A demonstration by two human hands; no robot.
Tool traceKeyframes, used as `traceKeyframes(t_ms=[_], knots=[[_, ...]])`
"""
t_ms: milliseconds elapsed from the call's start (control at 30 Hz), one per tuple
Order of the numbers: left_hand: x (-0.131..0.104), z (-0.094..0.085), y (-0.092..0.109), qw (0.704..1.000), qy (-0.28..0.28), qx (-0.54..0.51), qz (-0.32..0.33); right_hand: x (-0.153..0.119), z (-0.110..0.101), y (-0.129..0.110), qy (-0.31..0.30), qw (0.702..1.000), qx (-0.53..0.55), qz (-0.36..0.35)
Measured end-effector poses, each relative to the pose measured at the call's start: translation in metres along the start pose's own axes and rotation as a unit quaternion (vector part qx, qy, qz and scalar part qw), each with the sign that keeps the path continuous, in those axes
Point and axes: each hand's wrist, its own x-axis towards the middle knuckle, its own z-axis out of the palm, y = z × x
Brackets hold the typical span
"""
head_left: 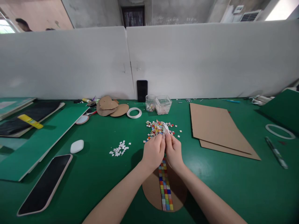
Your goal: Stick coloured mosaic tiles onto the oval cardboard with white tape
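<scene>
My left hand [153, 151] and my right hand [173, 152] meet in front of me, fingers pinched together. Between the fingertips a small crumpled white piece [165, 128] sticks up; whether it is paper or tape I cannot tell. Beneath the hands lies a round cardboard disc [151, 193], its far part hidden by them. A strip of coloured mosaic tiles [165, 186] runs down the disc's middle. Just past my fingertips spreads a pile of loose mosaic tiles [154, 127]. To the left is a heap of small white scraps [119, 148].
Two clear containers [163, 105] of tiles and an upright black phone [142, 91] stand at the partition. Left are a tape roll [134, 113], cardboard discs [107, 105], a white case [77, 146] and a large phone [45, 185]. Cardboard sheets [212, 124] and a pen [276, 152] lie right.
</scene>
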Motion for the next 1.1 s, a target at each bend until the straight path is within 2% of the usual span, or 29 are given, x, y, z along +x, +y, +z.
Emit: traceKeyframes(t_ms=[300, 400, 567, 767, 1100], knots=[[0.002, -0.004, -0.002, 0.994, -0.032, -0.101, -0.035, 0.001, -0.007, -0.002, -0.008, 0.992, -0.106, -0.062], [0.003, -0.004, -0.004, 0.991, -0.041, -0.123, -0.039, 0.001, -0.008, -0.002, -0.011, 0.991, -0.116, -0.063], [0.003, -0.003, -0.003, 0.982, -0.054, -0.167, -0.070, 0.004, -0.007, -0.003, -0.028, 0.997, -0.065, -0.040], [0.001, 0.001, 0.001, 0.965, -0.026, -0.240, -0.097, 0.010, -0.007, -0.007, -0.046, 0.999, -0.014, -0.015], [0.003, 0.001, 0.003, 0.940, -0.083, -0.305, -0.130, 0.014, -0.008, -0.009, -0.019, 1.000, 0.020, -0.008]])
